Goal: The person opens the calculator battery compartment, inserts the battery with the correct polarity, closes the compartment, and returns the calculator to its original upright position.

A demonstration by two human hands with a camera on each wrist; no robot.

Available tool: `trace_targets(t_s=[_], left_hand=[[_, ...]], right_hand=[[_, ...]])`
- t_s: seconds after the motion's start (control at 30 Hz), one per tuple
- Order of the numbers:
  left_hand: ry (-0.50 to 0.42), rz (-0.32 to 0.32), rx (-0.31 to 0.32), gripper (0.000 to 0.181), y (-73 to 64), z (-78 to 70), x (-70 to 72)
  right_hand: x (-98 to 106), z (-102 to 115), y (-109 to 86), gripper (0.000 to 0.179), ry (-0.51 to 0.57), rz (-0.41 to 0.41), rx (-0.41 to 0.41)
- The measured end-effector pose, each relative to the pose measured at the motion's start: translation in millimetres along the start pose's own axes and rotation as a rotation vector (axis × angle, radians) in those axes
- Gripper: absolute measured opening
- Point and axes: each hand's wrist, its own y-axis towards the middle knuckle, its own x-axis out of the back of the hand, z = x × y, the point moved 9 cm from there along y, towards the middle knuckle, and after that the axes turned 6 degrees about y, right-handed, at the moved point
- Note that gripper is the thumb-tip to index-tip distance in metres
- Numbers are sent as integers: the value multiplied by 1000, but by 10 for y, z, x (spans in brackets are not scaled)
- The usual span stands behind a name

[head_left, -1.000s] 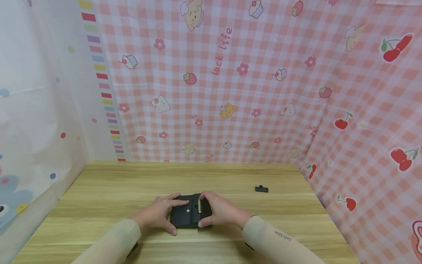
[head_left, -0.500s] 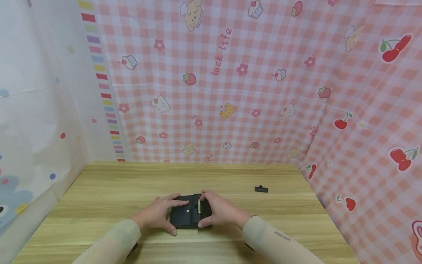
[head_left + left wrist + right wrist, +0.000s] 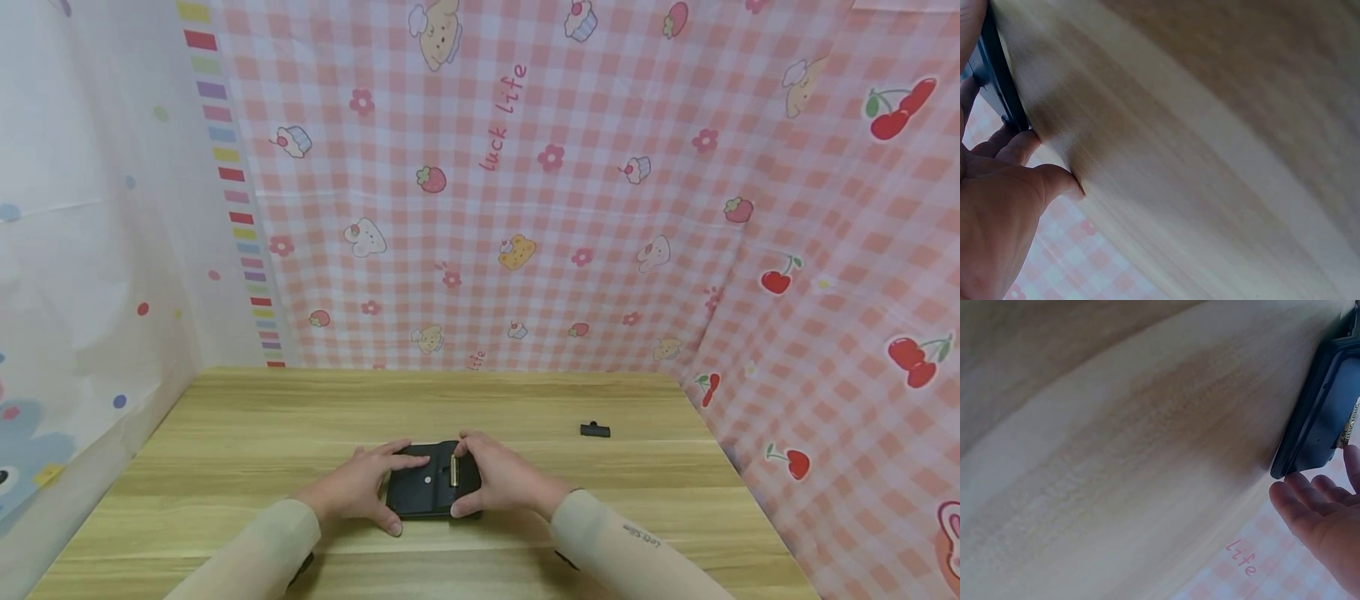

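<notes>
A black wallet lies flat on the wooden table, with a pale snap button on its left part and a narrow gold bar on its right part. My left hand holds its left side, thumb at the near corner and fingers over the far edge and top. From the other side my right hand grips it, thumb at the near edge and fingers bent near the gold bar's far end. In the right wrist view, the wallet shows a thick dark rim, and fingertips touch its edge.
A small black clip-like piece lies farther back on the right of the wooden table. Pink checked cloth hangs behind and on the right, with white patterned cloth on the left.
</notes>
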Motion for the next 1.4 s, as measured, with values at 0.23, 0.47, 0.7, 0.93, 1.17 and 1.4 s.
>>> trace_targets(t_s=[0.23,0.47,0.7,0.93,1.17,1.4], left_hand=[[7,-4,-8,102,1,-1,-4],[9,-6,-11,102,0,0,-8],[15,-7,-14,102,-6,-13,-1],[16,-5,-12,102,-6,-13,-5],[13,-1,-7,102,-4,-8,-8],[14,4,-4,102,-2,-8,-7]], right_hand=[[15,15,3,69,11,-9,0],[18,24,0,68,-1,-8,0],[15,12,8,68,-6,-8,2],[2,-12,21,68,-17,-7,-4],[3,-13,13,68,-27,-9,-5],[-4,-15,10,69,-32,-3,-4]])
